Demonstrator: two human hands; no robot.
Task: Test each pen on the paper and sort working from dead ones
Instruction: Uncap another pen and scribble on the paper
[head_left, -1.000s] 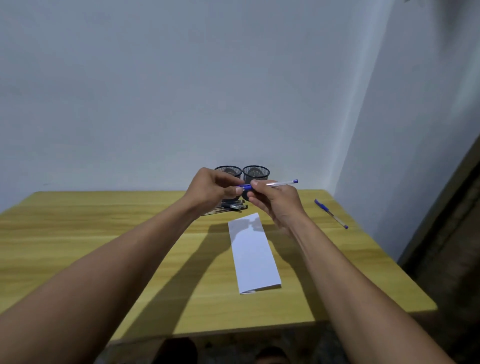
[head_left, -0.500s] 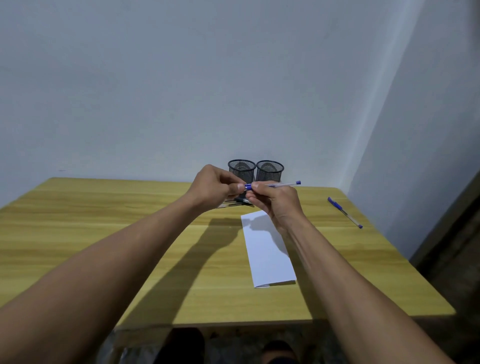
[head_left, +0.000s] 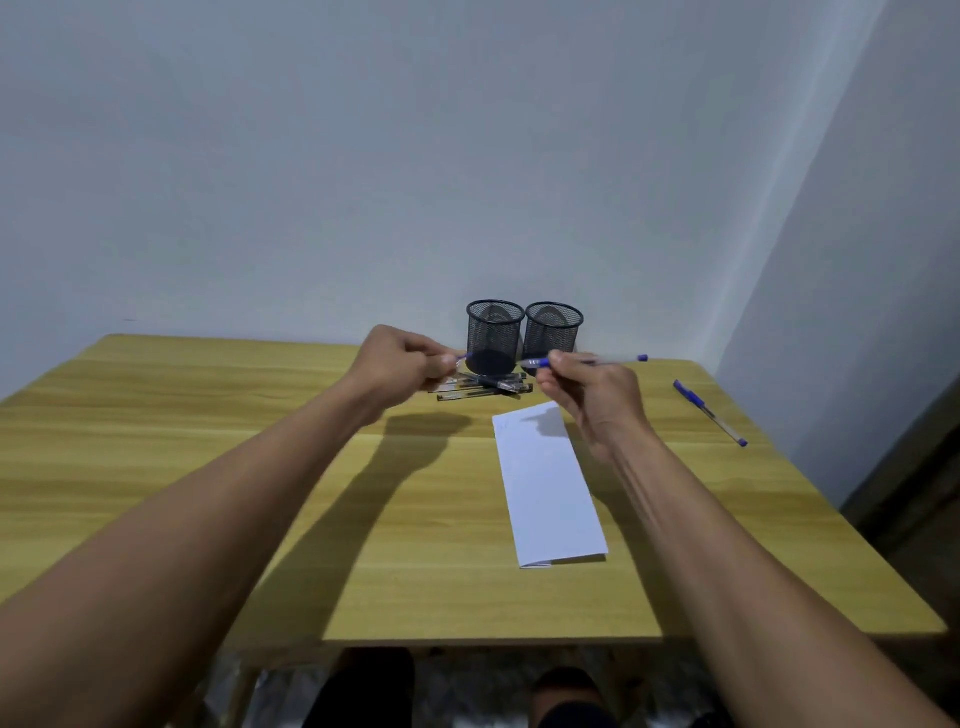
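Pinching a small blue piece (head_left: 463, 357), too blurred to name, the left hand (head_left: 400, 364) is hovering at 11 o'clock over the surface (head_left: 208, 467). Loose pens (head_left: 483, 387) are lying before the left mesh cup (head_left: 495, 332) and right mesh cup (head_left: 554, 328) at 12 o'clock. The right hand (head_left: 592, 400) is gripping a blue pen (head_left: 618, 359), level, above the far end of the folded paper (head_left: 548, 483). Another pen (head_left: 709, 413) is lying at 2 o'clock, well apart

Head-worn camera looks forward-down across the table (head_left: 156, 441).
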